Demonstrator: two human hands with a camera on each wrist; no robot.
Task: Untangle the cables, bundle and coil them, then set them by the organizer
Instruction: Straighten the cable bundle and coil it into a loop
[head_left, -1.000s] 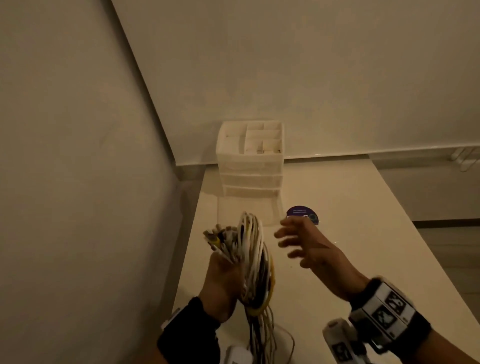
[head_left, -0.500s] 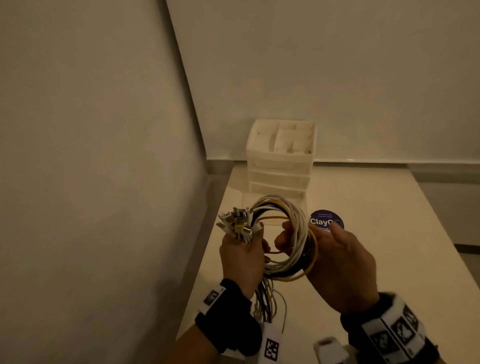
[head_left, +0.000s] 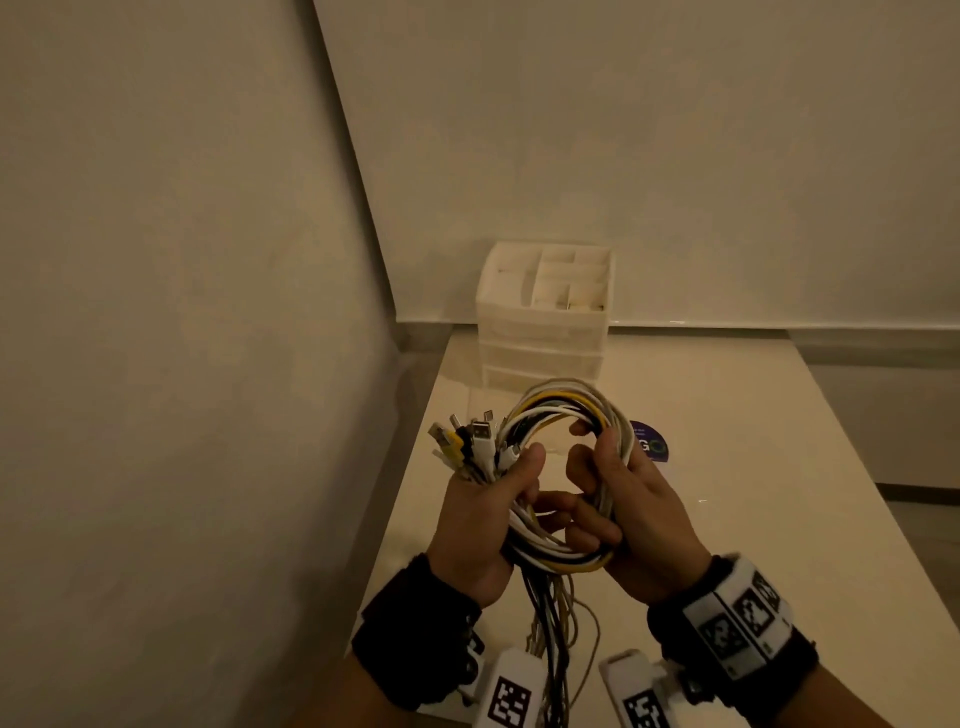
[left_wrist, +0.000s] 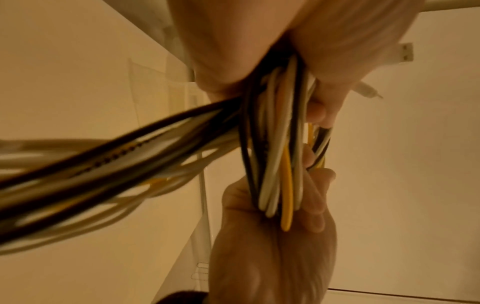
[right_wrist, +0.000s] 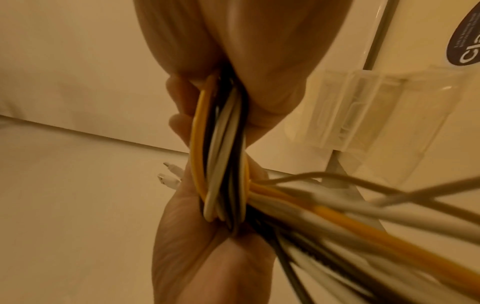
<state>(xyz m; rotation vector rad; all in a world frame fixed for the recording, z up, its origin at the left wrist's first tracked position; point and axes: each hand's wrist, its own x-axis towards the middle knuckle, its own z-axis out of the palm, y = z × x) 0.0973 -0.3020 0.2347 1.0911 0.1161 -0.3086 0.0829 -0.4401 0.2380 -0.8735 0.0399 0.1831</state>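
Observation:
A bundle of white, yellow and black cables is wound into a loop above the table. My left hand grips the bundle just below its fanned plug ends. My right hand grips the right side of the loop, fingers curled through it. Loose cable tails hang down between my wrists. The left wrist view shows the cables running between both hands. The right wrist view shows the same cables clamped in my fist. The white drawer organizer stands behind, at the table's far left corner.
The white table runs away from me, with walls on the left and at the back. A round dark sticker lies on it just right of the loop. In the right wrist view a clear plastic holder shows.
My right hand, free and spread a second ago, has closed on the loop's right side. The coil has turned to face me and both hands have come together.

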